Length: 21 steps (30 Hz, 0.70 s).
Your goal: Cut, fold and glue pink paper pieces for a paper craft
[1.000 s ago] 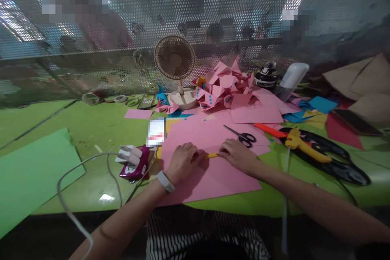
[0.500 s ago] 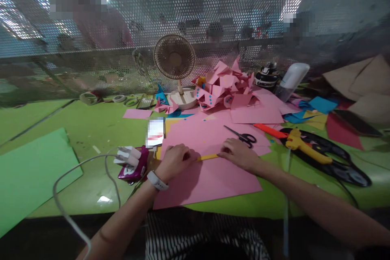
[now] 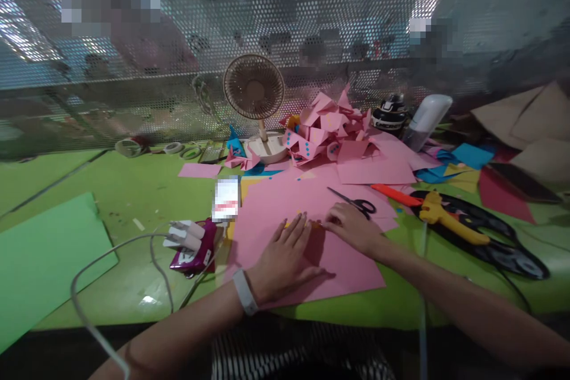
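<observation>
A yellow strip lies on the large pink sheet, crosswise between the two hands. The right hand has its grip closed, thumb and fingers pinching the strip's right end. The left hand lies flat over the rest, its grip spread, thumb well out from the fingers, so most of the strip is hidden; a little yellow shows on either side of the fingers.

Counted on the green counter: one pair of scissors, one yellow glue gun, one fan, one phone, one green sheet and three rings or rolls at the back left, the largest a tape roll. The folded pink pieces overlap too much to count.

The scissors lie just beyond the right hand; whether they touch it cannot be told. The glue gun rests on a black stand, beside an orange-red tool, right of that hand. A purple socket block with white plugs sits left of the pink sheet, near the left forearm, its grey cable looping toward that arm.
</observation>
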Each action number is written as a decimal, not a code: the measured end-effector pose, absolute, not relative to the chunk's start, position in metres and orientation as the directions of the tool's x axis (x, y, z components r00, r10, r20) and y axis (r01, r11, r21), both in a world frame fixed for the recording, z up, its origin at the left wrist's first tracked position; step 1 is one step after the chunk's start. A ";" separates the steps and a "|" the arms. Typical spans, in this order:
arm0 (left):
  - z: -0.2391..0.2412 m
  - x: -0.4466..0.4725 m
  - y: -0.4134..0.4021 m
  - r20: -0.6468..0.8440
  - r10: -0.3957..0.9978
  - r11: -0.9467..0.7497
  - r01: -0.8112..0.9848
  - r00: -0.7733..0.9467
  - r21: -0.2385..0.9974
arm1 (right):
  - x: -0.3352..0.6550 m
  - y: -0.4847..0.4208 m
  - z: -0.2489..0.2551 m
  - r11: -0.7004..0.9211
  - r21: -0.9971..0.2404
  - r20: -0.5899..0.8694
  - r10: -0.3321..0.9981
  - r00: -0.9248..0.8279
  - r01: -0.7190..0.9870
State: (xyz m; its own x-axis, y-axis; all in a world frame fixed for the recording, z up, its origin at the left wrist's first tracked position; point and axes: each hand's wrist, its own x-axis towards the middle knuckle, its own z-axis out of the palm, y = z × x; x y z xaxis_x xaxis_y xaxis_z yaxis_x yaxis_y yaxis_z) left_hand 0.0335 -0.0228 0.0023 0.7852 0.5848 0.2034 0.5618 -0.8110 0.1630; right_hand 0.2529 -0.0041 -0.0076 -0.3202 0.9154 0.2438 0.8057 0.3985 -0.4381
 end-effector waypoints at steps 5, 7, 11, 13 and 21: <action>-0.010 0.044 -0.025 0.149 0.556 -0.830 0.537 0.818 0.148 | 0.254 0.000 -0.010 0.418 -0.385 0.275 0.903 -0.330 0.823; -0.015 0.048 -0.020 0.160 0.561 -0.827 0.543 0.812 0.144 | 0.256 0.002 -0.013 0.429 -0.402 0.267 0.900 -0.345 0.809; -0.020 0.051 -0.013 0.161 0.569 -0.822 0.552 0.806 0.140 | 0.258 0.007 -0.018 0.395 -0.477 0.246 0.918 -0.312 0.785; -0.020 0.049 -0.011 0.154 0.574 -0.818 0.556 0.804 0.145 | 0.259 0.010 -0.019 0.386 -0.502 0.223 0.922 -0.315 0.774; -0.018 0.046 -0.004 0.112 0.612 -0.788 0.590 0.783 0.177 | 0.257 0.023 -0.022 0.426 -0.517 0.223 0.905 -0.363 0.743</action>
State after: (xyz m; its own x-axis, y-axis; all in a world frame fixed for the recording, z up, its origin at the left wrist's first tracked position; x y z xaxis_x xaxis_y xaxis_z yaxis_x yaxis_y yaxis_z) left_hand 0.0460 -0.0037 -0.0179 0.7830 0.6118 0.1122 0.5900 -0.7877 0.1773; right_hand 0.2572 0.0230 -0.0216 -0.3634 0.9045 0.2231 0.7429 0.4259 -0.5165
